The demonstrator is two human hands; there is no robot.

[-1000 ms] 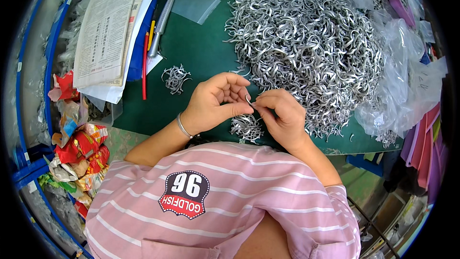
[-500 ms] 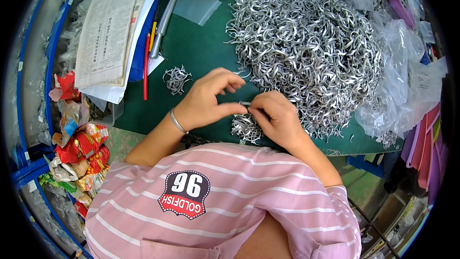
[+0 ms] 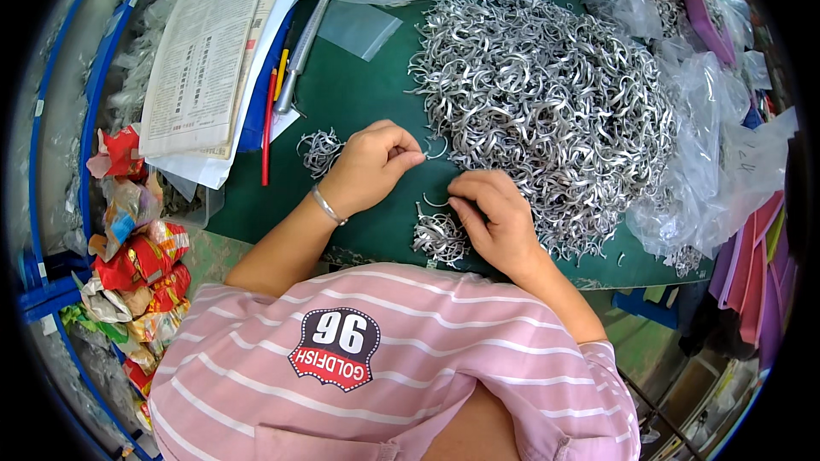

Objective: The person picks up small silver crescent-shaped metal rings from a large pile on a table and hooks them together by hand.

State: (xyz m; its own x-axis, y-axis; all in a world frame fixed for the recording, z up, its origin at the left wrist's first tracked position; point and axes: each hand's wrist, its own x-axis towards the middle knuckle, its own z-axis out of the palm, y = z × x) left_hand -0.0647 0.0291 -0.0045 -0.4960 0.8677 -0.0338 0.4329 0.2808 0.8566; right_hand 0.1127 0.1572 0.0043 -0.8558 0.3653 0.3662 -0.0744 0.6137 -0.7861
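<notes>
A thin, curved silvery metal clip (image 3: pixel 437 152) sits pinched in the closed fingertips of the left hand (image 3: pixel 369 166), just beside the big heap of like clips (image 3: pixel 547 111). A second clip (image 3: pixel 434 202) is nipped by the right hand (image 3: pixel 495 222), below that heap, above a small pile (image 3: pixel 440 237) on the green mat (image 3: pixel 359 94).

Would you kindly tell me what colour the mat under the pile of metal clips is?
Dark green: the mat shows best in the head view.
</notes>
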